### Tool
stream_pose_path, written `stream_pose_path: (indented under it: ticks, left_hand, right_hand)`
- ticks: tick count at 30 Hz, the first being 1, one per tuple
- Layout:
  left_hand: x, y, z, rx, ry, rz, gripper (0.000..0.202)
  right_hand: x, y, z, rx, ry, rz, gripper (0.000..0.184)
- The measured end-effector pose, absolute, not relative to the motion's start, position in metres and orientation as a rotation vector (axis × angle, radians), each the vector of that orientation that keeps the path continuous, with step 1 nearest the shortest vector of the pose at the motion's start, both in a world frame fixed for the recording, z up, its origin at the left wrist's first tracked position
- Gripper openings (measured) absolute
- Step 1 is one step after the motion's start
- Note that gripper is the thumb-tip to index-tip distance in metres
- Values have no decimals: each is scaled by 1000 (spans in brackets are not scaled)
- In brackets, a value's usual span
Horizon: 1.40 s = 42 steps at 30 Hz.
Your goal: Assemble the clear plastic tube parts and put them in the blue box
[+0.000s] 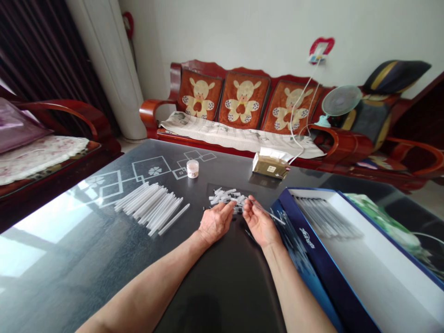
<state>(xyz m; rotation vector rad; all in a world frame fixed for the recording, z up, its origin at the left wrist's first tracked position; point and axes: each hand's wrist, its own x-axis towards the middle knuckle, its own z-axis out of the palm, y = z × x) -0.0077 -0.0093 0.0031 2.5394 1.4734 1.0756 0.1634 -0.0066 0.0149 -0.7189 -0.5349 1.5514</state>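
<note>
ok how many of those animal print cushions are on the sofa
3, side by side along the back of the red wooden sofa: one at the left end, one in the middle, and one at the right end, crossed by a white cable.

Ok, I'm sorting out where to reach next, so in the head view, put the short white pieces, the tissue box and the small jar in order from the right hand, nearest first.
1. Short white pieces: just ahead of the right hand, towards its left.
2. Tissue box: straight ahead, farther up the table.
3. Small jar: ahead and well to the left, farthest.
</note>
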Motion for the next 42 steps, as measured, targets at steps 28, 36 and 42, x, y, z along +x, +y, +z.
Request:
stream_pose_path:
  ticks: [28,36,42]
  left_hand:
    - [-7,-15,11,2727,1223,1050,30]
    - [-6,-14,12,2687,1412,1184,26]
    - [-10,-10,11,2625,1547,1155,26]
  right_hand:
    - [160,-6,13,-923,-1039,1555,24]
    - [155,-3,17,-937,-895,1383,36]
    - [168,6,18,-813,-624,1246,27]
